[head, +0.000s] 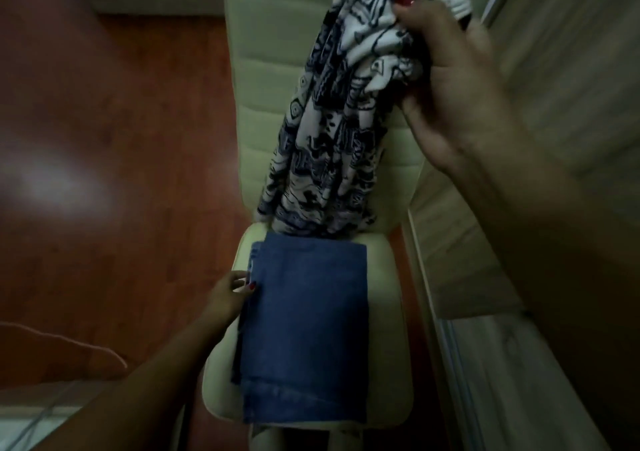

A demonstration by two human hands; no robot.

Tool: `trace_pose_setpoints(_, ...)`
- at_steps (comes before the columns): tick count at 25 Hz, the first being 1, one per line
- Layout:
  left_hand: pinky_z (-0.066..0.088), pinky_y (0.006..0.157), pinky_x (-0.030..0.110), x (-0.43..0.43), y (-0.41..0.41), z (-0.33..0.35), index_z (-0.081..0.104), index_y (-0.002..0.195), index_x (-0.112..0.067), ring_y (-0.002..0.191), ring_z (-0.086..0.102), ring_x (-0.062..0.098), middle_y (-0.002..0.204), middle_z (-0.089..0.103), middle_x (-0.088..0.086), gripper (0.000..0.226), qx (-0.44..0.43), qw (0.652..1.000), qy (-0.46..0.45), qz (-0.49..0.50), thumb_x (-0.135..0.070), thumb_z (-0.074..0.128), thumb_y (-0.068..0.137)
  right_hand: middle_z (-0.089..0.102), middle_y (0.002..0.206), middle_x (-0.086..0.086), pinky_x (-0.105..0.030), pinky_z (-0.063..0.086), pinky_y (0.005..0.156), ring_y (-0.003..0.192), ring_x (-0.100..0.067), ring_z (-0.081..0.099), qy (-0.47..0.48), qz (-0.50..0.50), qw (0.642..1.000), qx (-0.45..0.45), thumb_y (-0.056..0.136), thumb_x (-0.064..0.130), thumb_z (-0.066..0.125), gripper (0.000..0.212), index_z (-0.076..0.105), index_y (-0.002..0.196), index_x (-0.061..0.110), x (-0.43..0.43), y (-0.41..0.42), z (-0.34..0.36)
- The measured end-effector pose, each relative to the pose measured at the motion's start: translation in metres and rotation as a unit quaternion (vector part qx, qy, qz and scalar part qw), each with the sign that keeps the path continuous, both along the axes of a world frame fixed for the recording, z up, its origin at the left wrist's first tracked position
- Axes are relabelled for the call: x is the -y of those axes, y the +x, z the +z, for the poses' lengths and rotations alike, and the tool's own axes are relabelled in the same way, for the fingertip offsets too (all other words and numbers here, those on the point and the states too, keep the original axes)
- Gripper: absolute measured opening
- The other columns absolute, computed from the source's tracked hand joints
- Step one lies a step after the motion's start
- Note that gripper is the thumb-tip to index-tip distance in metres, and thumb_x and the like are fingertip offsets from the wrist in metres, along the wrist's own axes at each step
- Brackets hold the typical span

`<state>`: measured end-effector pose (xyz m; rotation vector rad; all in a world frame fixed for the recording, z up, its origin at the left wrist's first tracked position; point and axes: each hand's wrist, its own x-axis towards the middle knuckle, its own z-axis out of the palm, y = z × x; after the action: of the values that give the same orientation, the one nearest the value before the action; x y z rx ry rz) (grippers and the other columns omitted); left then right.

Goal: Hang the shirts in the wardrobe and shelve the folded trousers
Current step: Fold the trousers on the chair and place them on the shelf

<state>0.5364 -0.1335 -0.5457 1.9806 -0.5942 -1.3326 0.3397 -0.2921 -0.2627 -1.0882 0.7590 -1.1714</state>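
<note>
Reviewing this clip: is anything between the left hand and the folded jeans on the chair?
Nothing visible. The left hand touches the left edge of the folded jeans; the patterned shirt gripped by the right hand hangs at their far edge only.

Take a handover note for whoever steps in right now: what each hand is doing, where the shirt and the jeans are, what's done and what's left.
Right hand: grips the bunched patterned shirt, held up in front of the chair back.
Left hand: fingers touch the left edge of the folded trousers; grip unclear.
Trousers lie flat on the chair seat.
Done: nothing hung or shelved in view.
Left: hang the shirt, shelve the trousers.
</note>
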Motion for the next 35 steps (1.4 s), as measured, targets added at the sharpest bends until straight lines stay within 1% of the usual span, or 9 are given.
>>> trace_pose_setpoints(3,0.048,0.094,0.039,0.032,-0.001,0.106,0.060,0.111,-0.011,0.112,0.058,0.026,0.115,0.062,0.009,0.019,0.078,0.983,-0.167,0.010,-0.009,0.050,0.095,0.072,0.097,-0.007,-0.045,0.055,0.087,0.090,-0.024,0.070,-0.027,-0.002,0.996,-0.089,0.084,0.014,0.063,0.024,0.061,0.108,0.013,0.002,0.005,0.051)
trace_pose_setpoints(8,0.055,0.081,0.025,0.070,-0.024,0.337,0.064,0.106,-0.011,0.098,0.065,0.010,0.108,0.067,0.000,0.020,0.010,0.903,-0.429,0.011,-0.008,0.047,0.096,0.069,0.096,-0.001,-0.038,0.054,0.088,0.094,-0.022,0.065,-0.141,-0.014,0.963,-0.231,0.081,0.019,0.071,0.020,0.063,0.099,0.020,-0.017,0.007,0.127)
trace_pose_setpoints(11,0.059,0.072,0.026,0.069,-0.040,0.441,0.068,0.093,-0.010,0.087,0.064,0.018,0.093,0.067,0.007,0.019,-0.052,0.888,-0.457,-0.021,-0.012,0.049,0.095,0.069,0.087,0.002,-0.020,0.052,0.071,0.083,-0.015,0.065,-0.170,0.020,0.957,-0.235,0.079,0.027,0.073,0.021,0.065,0.095,0.016,-0.032,0.001,0.187)
trace_pose_setpoints(13,0.058,0.071,0.027,0.064,-0.047,0.490,0.070,0.088,-0.009,0.087,0.063,0.021,0.089,0.068,0.011,0.021,-0.075,0.886,-0.456,-0.032,-0.019,0.052,0.094,0.071,0.095,-0.008,-0.031,0.052,0.079,0.089,-0.023,0.066,-0.143,0.068,0.967,-0.199,0.073,0.039,0.074,0.038,0.065,0.100,0.014,-0.038,-0.005,0.225)
trace_pose_setpoints(20,0.050,0.075,0.039,0.063,-0.052,0.568,0.072,0.097,-0.010,0.085,0.065,0.023,0.097,0.072,0.018,0.041,-0.024,0.895,-0.422,-0.141,-0.043,0.074,0.073,0.069,0.109,-0.012,-0.027,0.052,0.084,0.101,-0.020,0.064,-0.118,0.200,0.964,-0.127,0.091,0.004,0.052,0.026,0.064,0.114,0.005,-0.045,-0.025,0.293)
trace_pose_setpoints(24,0.054,0.061,0.030,0.069,-0.040,0.581,0.069,0.089,-0.007,0.066,0.064,0.020,0.082,0.068,0.016,0.007,-0.012,0.886,-0.457,-0.080,-0.011,0.065,0.085,0.068,0.075,0.000,-0.018,0.049,0.060,0.066,-0.007,0.062,-0.122,0.162,0.964,-0.171,0.092,-0.002,0.045,0.023,0.065,0.102,0.006,-0.049,-0.034,0.317)
trace_pose_setpoints(28,0.052,0.084,0.052,0.069,0.004,0.594,0.064,0.103,0.002,0.090,0.065,0.036,0.099,0.068,0.030,0.022,0.090,0.861,-0.495,-0.076,-0.014,0.062,0.088,0.054,0.083,-0.015,-0.030,0.040,0.061,0.074,-0.025,0.048,-0.150,0.063,0.970,-0.181,0.088,0.010,0.054,0.018,0.059,0.101,0.000,-0.029,-0.063,0.328)
trace_pose_setpoints(32,0.054,0.064,0.019,0.057,0.038,0.610,0.064,0.092,-0.011,0.077,0.065,0.018,0.077,0.072,0.000,0.008,0.149,0.839,-0.514,-0.100,-0.005,0.062,0.086,0.064,0.070,-0.006,-0.013,0.046,0.048,0.061,-0.009,0.063,-0.190,-0.026,0.964,-0.183,0.087,-0.010,0.039,0.024,0.060,0.090,-0.001,-0.023,-0.091,0.353)
trace_pose_setpoints(35,0.055,0.072,0.018,0.052,0.047,0.623,0.066,0.098,-0.012,0.084,0.069,0.012,0.085,0.074,-0.002,0.017,0.172,0.815,-0.531,-0.154,-0.002,0.063,0.084,0.061,0.072,-0.003,-0.007,0.044,0.052,0.054,0.009,0.060,-0.259,-0.037,0.943,-0.207,0.088,-0.013,0.036,0.027,0.061,0.093,-0.003,-0.021,-0.097,0.366)
